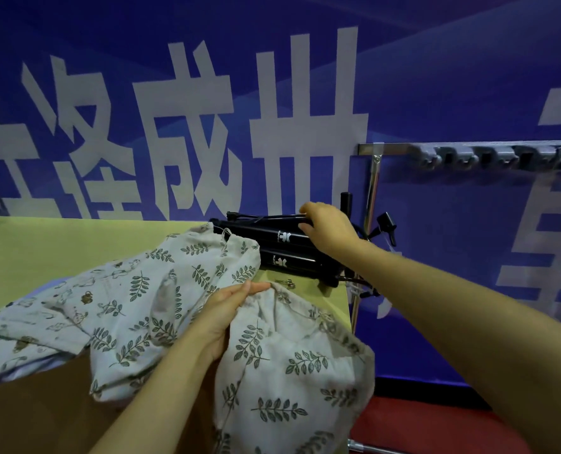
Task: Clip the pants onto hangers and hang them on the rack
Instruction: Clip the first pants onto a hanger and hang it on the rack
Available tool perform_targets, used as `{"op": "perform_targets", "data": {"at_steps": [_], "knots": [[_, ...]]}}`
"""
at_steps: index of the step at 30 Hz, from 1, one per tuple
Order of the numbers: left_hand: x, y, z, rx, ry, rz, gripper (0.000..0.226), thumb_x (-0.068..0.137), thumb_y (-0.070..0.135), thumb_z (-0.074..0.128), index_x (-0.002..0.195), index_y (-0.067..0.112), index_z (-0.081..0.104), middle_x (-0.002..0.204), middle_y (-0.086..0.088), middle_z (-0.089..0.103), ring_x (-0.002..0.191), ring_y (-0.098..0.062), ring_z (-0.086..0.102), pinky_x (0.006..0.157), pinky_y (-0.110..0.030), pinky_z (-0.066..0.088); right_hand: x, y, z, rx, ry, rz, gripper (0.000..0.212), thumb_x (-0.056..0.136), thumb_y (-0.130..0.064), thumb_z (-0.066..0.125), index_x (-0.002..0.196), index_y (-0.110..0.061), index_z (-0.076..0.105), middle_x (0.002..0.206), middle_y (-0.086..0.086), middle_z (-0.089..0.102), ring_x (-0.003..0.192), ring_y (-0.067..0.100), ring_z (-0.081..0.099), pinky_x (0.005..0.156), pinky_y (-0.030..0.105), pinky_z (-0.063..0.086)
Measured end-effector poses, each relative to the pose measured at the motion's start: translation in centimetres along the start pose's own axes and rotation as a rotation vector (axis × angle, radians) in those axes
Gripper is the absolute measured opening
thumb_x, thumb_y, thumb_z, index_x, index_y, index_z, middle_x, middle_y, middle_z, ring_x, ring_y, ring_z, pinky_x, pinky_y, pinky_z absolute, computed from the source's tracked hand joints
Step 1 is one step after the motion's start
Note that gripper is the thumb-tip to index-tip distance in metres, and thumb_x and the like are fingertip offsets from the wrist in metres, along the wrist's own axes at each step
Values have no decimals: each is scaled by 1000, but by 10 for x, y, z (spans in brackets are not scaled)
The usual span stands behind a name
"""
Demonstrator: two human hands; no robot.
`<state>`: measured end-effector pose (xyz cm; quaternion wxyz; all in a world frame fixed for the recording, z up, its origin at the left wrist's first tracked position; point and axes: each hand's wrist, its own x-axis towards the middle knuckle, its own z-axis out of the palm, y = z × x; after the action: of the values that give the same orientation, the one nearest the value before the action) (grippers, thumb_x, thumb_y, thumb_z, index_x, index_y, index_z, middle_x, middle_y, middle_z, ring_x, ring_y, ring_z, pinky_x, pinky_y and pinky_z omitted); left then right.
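Right hand (325,228), far right, fingers curled round top hanger (262,229) of black stack (285,261); left hand (228,308), fingers together, pinches pants (161,290) near. Step: fetching hanger. Next: lift it free, open clips.

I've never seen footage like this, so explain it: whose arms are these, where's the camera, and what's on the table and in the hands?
No machine here: a person wears a camera on the head, looking down at both arms. The left hand pinches leaf-print pants lying on the yellow-green table. The right hand grips the top of a stack of black clip hangers. The metal rack stands at the right.
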<state>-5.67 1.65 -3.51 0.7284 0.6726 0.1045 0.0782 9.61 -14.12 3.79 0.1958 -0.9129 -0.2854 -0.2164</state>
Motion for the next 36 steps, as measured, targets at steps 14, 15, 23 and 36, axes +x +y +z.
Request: {"op": "perform_targets", "data": {"at_steps": [14,15,23,36], "knots": [[27,-1,1,-93,-18,-9,27,94,21,49,94,7,71,97,-10,72,88,-23,66,79,-31,52,47,17,68,-412,-128,-196,39,92,-30,58,126,-11,55,130,9,50,123,29,43,102,39,34],[27,-1,1,-98,-20,-7,26,94,21,49,94,7,71,97,-10,72,87,-23,66,79,-31,52,47,14,71,-410,-123,-169,38,91,-29,59,125,-11,56,128,10,51,121,29,44,99,39,36],[31,-4,0,-120,-47,2,26,93,20,49,92,6,71,87,-5,75,77,-18,69,69,-26,56,67,20,63,-414,-84,31,37,96,-39,48,121,-11,54,118,10,58,112,30,53,97,40,36],[28,-1,1,-78,-9,18,27,94,21,48,98,6,69,90,-3,73,83,-19,66,65,-24,56,62,30,49,-369,65,136,44,99,-41,41,120,-3,53,121,15,58,115,33,51,93,40,39]]}}
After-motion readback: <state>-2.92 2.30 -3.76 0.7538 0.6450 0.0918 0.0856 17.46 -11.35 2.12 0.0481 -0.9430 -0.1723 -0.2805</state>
